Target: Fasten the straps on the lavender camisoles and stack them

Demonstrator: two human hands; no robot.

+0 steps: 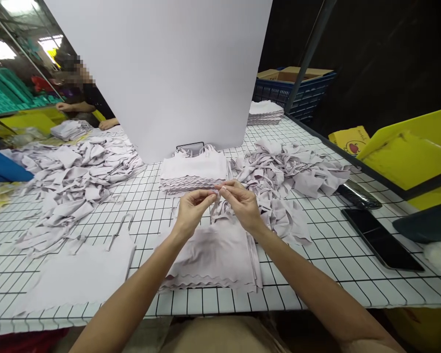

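My left hand (193, 208) and my right hand (242, 203) meet in front of me, with thumbs and fingertips pinched close together. Between them is a thin pale strap (217, 200) that runs down to a pale lilac camisole-like garment (213, 250). That garment lies flat on several others, their wavy hems toward me. Just beyond my hands sits a neat stack of the same garments (194, 166). Another garment (84, 269) is spread flat at the left, its straps pointing away. How the fingertips grip the strap is partly hidden.
Loose heaps of garments lie left (84, 166) and right (279, 166) on the grid-patterned cloth (279, 289). A tall white board (176, 73) rises behind the stack. At right are a dark phone (380, 238), a yellow bin (419, 152) and blue crates (310, 93). Another person (88, 100) is at far left.
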